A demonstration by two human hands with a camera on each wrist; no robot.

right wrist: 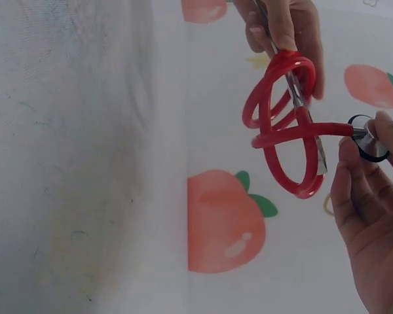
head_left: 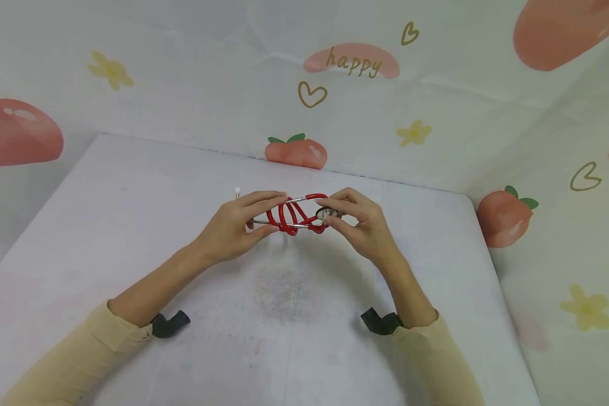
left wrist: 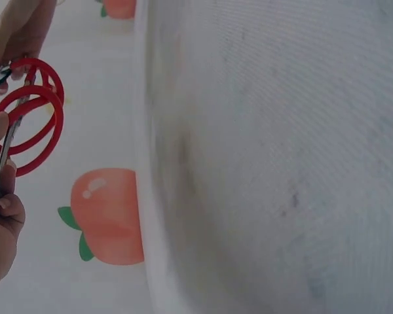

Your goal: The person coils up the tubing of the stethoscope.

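Observation:
A stethoscope with red tubing (head_left: 282, 217) is held up between both hands over the table, its tube wound in loops around the metal ear tubes. My left hand (head_left: 237, 224) grips the metal ear tubes and the coil's left side, thumb below and fingers above. One white ear tip (head_left: 238, 190) sticks out behind that hand. Between thumb and fingers, my right hand (head_left: 361, 220) pinches the round metal chest piece (right wrist: 372, 139) with its dark rim. In the right wrist view the red tube runs from the coil straight to the chest piece.
Beneath the hands lies a white-covered table (head_left: 284, 349) with faint grey smudges. A white backdrop (head_left: 193, 101) printed with peaches, hearts and flowers rises behind it and along the right side. Black curved pieces (head_left: 171, 325) sit at both sleeve cuffs.

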